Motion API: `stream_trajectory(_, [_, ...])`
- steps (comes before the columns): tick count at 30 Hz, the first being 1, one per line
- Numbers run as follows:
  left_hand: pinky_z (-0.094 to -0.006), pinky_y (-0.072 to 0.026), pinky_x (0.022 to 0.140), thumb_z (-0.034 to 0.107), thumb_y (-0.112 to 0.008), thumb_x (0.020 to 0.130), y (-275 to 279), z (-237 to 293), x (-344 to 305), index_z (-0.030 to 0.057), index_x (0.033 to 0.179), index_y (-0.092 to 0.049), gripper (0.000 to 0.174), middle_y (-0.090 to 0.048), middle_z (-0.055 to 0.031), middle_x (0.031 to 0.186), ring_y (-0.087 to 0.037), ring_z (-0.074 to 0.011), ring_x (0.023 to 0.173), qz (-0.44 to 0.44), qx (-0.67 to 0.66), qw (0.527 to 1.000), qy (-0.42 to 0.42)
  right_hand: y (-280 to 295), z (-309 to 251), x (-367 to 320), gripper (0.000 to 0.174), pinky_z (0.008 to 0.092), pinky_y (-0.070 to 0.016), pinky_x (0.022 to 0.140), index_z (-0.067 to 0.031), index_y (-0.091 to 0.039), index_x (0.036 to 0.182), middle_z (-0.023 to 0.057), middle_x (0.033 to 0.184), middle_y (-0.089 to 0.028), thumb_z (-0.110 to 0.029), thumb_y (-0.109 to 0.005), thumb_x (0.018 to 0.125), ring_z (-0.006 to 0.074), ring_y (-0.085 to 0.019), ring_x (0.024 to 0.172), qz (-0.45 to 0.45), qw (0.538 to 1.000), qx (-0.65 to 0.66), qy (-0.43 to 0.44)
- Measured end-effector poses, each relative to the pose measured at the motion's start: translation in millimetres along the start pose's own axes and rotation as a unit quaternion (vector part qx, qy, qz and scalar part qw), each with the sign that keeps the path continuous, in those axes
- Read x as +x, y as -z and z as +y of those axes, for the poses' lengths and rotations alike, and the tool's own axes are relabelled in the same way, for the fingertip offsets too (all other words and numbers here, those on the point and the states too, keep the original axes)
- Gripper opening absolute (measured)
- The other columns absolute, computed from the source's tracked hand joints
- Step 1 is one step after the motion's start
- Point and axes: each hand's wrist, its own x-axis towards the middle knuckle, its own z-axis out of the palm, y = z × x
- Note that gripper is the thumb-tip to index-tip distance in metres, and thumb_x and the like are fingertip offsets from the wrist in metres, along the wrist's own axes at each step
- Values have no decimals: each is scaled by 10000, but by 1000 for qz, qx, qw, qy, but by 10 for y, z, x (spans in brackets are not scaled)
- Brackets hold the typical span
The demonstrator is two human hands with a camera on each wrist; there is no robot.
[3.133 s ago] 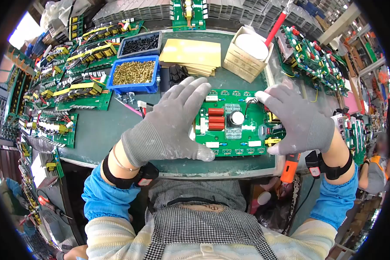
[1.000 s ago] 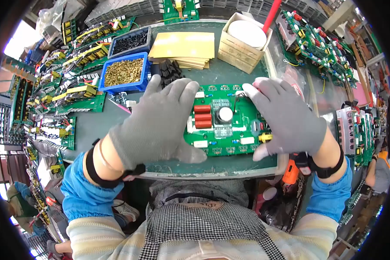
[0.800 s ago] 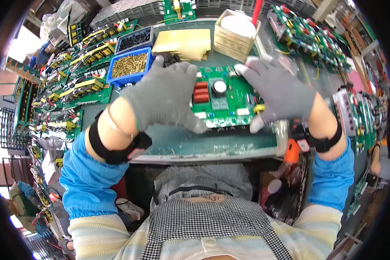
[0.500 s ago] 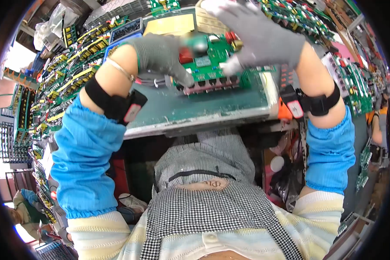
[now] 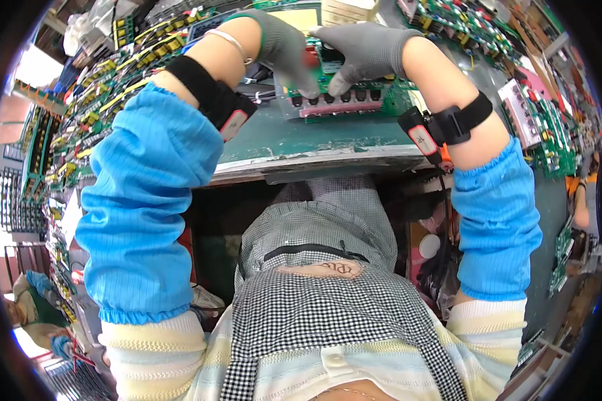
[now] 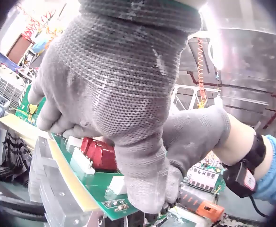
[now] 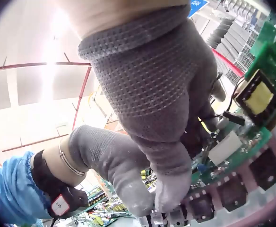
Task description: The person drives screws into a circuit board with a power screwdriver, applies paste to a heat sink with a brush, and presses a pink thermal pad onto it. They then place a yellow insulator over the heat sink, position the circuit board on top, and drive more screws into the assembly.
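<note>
In the head view, a green circuit board point(image 5: 386, 100) lies tilted on the bench, its near edge lined with black components point(image 5: 346, 96). The gloved left hand point(image 5: 284, 53) grips its left part; in the left wrist view the thumb lies on the near edge and the fingers reach past a red component point(image 6: 99, 153). From the right, the gloved right hand point(image 5: 371, 53) curls over the board, thumb down at the black parts in the right wrist view, near a yellow transformer point(image 7: 261, 98). Both thumb tips are close together there. The palms hide much of the board.
Yellow sheets point(image 5: 301, 19) and a wooden box point(image 5: 346, 11) stand behind the hands. Assembled boards crowd the left point(image 5: 114, 100) and right point(image 5: 552, 134) sides. An orange tool point(image 6: 209, 210) is at the right by the bench's front edge point(image 5: 314, 160).
Both hands have moved inward over the board, fingers more bent. The board has tilted, exposing its near side with the black components. The head view has tipped down towards the apron.
</note>
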Motion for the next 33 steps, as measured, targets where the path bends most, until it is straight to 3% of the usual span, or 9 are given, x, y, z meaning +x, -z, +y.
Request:
stream_trajectory(8, [-342, -498, 945, 465, -885, 634, -219, -181, -50, -18, 1301, -565, 884, -682, -195, 1151, -648, -311, 1074, 56, -199, 976, -67, 141, -125, 248, 986, 432, -506, 986, -45, -469, 1402, 214, 1239, -651, -337, -943, 588, 372, -619, 1183, -102, 993, -54, -11])
stream_trajectory(11, [-342, -484, 915, 413, -786, 791, -556, -367, -300, -38, 1350, -510, 770, -687, -162, 1104, -632, -237, 1049, 223, -389, 893, -41, 207, -163, 210, 1101, 423, -489, 1014, -45, -392, 1487, 241, 1346, -573, -328, -943, 577, 383, -573, 1243, -115, 993, -36, -4])
stream_trajectory(13, [-258, -487, 756, 311, -690, 909, -840, -672, -465, -8, 1222, -619, 452, -663, -21, 902, -618, -107, 851, 290, -522, 802, -32, 209, -159, 188, 1142, 433, -472, 1035, -91, -337, 1530, 238, 1383, -525, -338, -939, 592, 399, -545, 1271, -106, 994, -41, 7])
stream_trajectory(15, [-263, -485, 661, 302, -693, 921, -1101, -938, -697, 13, 1165, -657, 380, -623, 0, 852, -580, -101, 757, 292, -465, 824, 139, 209, -141, 214, 1143, 436, -468, 1037, -122, -329, 1538, 232, 1392, -515, -374, -937, 603, 397, -541, 1275, -118, 992, -42, 16])
stream_trajectory(17, [-259, -465, 610, 324, -685, 935, -1411, -976, -774, 23, 1122, -665, 355, -603, 10, 833, -548, -87, 714, 254, -515, 794, 198, 219, -134, 238, 1141, 446, -468, 1027, -139, -328, 1537, 241, 1362, -519, -419, -930, 610, 415, -549, 1251, -124, 990, -53, 30])
stream_trajectory(21, [-250, -417, 535, 372, -665, 956, -1691, -904, -602, 56, 1003, -672, 320, -573, 20, 807, -489, -62, 631, 210, -699, 660, 177, 215, -122, 243, 1138, 455, -472, 1012, -147, -332, 1531, 245, 1309, -533, -439, -926, 605, 431, -563, 1215, -122, 990, -65, 38])
stream_trajectory(27, [-244, -378, 518, 342, -657, 966, -1698, -937, -80, 49, 931, -686, 296, -580, 30, 726, -481, -70, 583, 315, -584, 731, 159, 212, -124, 203, 1111, 450, -482, 996, -152, -353, 1524, 217, 1287, -553, -436, -921, 612, 411, -575, 1202, -112, 992, -54, 32])
stream_trajectory(29, [-255, -377, 517, 343, -651, 971, -1580, -747, -7, 46, 963, -702, 302, -599, 28, 736, -491, -75, 595, 349, -684, 610, 197, 250, -145, 172, 1095, 446, -483, 994, -134, -370, 1515, 217, 1293, -557, -434, -918, 616, 408, -576, 1199, -113, 992, -46, 31])
stream_trajectory(33, [-225, -404, 504, 340, -605, 1016, -1092, -439, -215, 12, 1086, -681, 344, -631, -4, 860, -503, -69, 647, 359, -790, 484, 113, 231, -109, 201, 1095, 435, -487, 993, -100, -386, 1505, 226, 1287, -571, -423, -922, 606, 402, -580, 1198, -113, 992, -38, 41])
